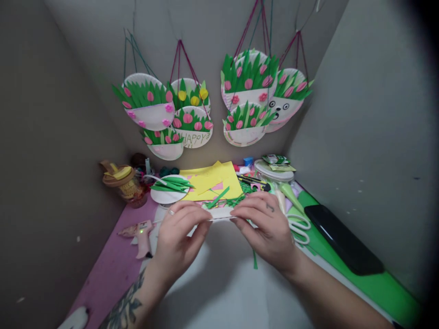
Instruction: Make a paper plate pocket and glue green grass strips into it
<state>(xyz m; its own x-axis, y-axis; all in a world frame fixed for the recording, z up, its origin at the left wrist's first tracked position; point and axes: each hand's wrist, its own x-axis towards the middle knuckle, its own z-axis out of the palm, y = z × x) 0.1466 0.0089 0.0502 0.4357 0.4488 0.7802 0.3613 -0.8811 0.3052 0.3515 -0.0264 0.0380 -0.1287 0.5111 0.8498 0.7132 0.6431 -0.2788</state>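
Between my two hands is a white paper plate piece [221, 213], seen almost edge-on, so its full shape does not show. My left hand [181, 237] pinches its left end with thumb on the near side and fingers over the top. On the right end, my right hand [262, 224] grips it the same way. Just beyond lie green paper scraps [219, 201] and yellow paper sheets [206, 178]. Behind my left hand, a paper plate [164, 195] carries green paper leaves [171, 183]. A pink glue gun [142, 233] with a lit green light lies left of my left hand.
White-handled scissors [300, 228] lie right of my right hand, near a black phone-like slab [343, 237] on green paper. A lidded cup [123, 185] stands back left. Stacked plates [274, 171] sit back right. Paper-plate flower baskets [248, 87] hang on strings at the wall.
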